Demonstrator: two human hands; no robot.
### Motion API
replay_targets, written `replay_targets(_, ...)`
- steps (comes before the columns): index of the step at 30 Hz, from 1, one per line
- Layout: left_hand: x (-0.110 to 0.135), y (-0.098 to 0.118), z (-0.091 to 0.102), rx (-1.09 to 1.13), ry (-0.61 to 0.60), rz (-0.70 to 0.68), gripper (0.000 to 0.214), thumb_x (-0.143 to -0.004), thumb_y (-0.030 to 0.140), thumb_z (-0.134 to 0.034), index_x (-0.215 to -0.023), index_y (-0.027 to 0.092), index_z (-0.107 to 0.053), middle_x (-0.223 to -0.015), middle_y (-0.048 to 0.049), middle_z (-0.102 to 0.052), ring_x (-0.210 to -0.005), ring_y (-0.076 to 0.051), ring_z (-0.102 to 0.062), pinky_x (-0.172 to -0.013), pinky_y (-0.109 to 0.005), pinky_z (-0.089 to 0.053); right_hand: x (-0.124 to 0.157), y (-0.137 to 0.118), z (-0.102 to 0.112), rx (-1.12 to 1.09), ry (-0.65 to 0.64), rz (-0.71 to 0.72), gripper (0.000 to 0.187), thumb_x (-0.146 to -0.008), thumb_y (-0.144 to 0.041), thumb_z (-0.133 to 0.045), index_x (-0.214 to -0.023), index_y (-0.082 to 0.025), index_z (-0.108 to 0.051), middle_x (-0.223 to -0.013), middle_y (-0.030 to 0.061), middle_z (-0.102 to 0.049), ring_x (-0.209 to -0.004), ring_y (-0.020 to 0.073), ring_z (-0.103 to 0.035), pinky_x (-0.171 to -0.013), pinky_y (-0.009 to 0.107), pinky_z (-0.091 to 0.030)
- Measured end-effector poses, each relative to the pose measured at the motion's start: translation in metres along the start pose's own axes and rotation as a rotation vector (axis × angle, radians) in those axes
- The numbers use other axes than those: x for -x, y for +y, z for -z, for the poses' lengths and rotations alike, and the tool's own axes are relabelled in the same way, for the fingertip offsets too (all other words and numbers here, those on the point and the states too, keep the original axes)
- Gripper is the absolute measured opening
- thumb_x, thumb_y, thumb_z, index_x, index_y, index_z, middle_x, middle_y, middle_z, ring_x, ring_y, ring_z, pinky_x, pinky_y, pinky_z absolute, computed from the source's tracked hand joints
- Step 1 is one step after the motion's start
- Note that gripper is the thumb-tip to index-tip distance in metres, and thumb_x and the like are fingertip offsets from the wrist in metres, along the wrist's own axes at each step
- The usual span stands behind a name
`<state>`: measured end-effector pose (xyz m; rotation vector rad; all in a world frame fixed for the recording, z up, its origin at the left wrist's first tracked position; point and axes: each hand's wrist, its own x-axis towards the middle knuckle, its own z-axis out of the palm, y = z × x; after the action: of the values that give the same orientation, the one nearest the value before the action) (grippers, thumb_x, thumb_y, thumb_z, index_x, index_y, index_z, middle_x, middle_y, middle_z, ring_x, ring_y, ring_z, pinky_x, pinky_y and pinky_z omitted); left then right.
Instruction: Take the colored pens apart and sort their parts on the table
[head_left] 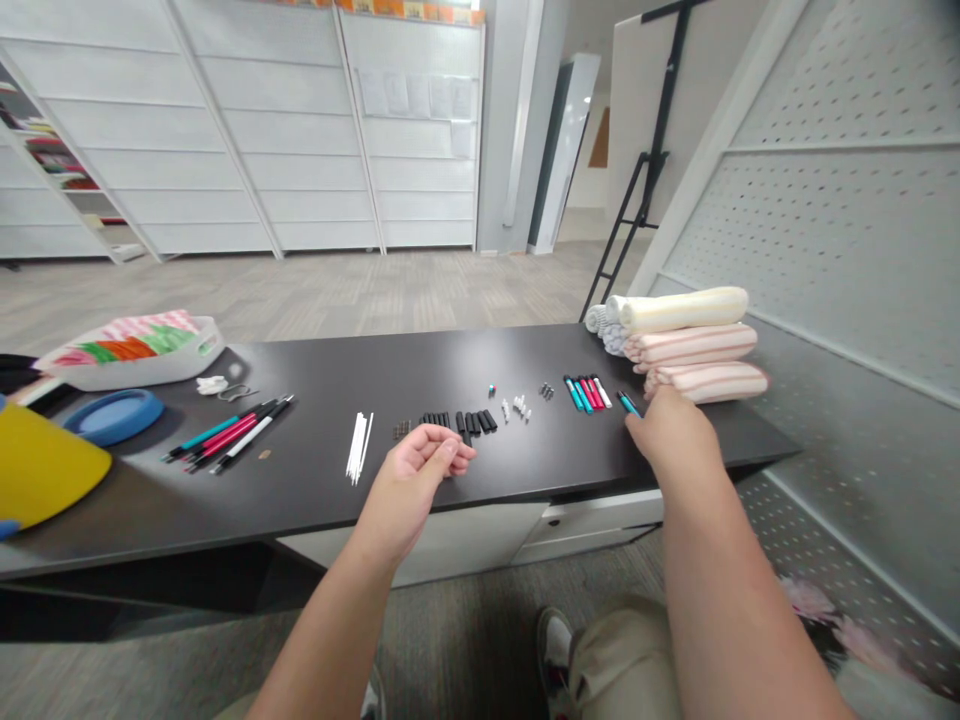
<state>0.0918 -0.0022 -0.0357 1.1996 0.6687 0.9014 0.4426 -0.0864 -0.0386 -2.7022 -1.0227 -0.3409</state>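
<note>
My left hand [420, 468] hovers palm up over the front edge of the black table [315, 500], its fingers curled against the thumb. What it holds, if anything, is hidden. Just beyond it lies a row of black pen barrels [459, 421], with small black parts [402, 430] to their left. My right hand [671, 428] reaches to the right end of the table, fingers pinched on a teal pen [628, 403]. A group of finished teal, red and white pens [589, 392] lies beside it. White refills [359, 445] lie left of my left hand.
Rolled striped towels [686, 345] are stacked at the table's right end. Small white caps [517, 408] lie mid-table. Long coloured pens [229, 432], a white basket [131, 352], a blue lid [112, 415] and a yellow object [41, 465] sit at the left. An easel stands behind.
</note>
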Motion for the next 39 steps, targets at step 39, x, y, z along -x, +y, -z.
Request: replay_targets(39,0.021,0.064,0.165,-1.623,0.883,-0.166,0.033,-0.098,0.030,-0.047,-0.111,0.012,-0.071,-0.121,-0.0245,-0.063,-0.116,-0.041,-0.056,-0.097,-0.052,-0.046,0.047,-0.091,0.026,-0.604,0.422,0.141,0.035,-0.100,-0.034,-0.047,-0.120,-0.016,-0.069,-0.105,0.0121,-0.074,-0.090,0.0254,-0.066,-0.088,0.036,-0.048)
